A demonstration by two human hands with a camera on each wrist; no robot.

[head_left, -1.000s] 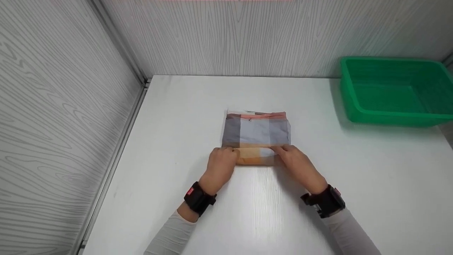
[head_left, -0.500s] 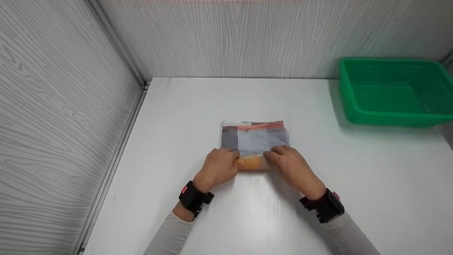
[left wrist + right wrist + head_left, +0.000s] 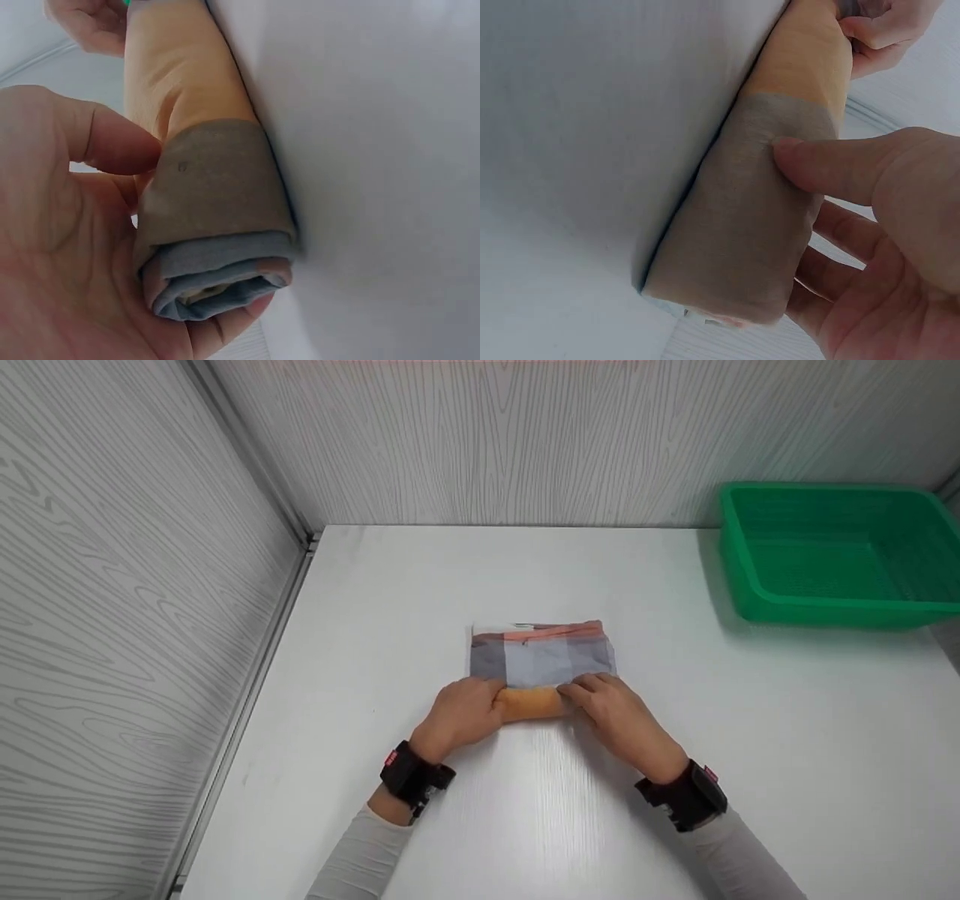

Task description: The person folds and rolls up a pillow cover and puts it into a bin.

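A folded cloth with grey, pale blue and orange checks [image 3: 541, 660] lies on the white table [image 3: 420, 600], its near part wound into an orange and grey roll [image 3: 529, 703]. My left hand [image 3: 463, 711] grips the roll's left end [image 3: 214, 225], thumb on top and fingers curled beneath. My right hand [image 3: 609, 706] grips the right end [image 3: 750, 240] the same way, thumb pressed onto the grey band. The flat part of the cloth, with a pink edge, lies beyond the roll.
A green plastic basket [image 3: 832, 607] stands at the table's back right. Grey wood-grain walls close the left and far sides. I wear black wrist straps [image 3: 412, 776] and white sleeves.
Both hands have rolled the cloth away from me: the roll is thicker and farther forward, and the flat part beyond it is shorter.
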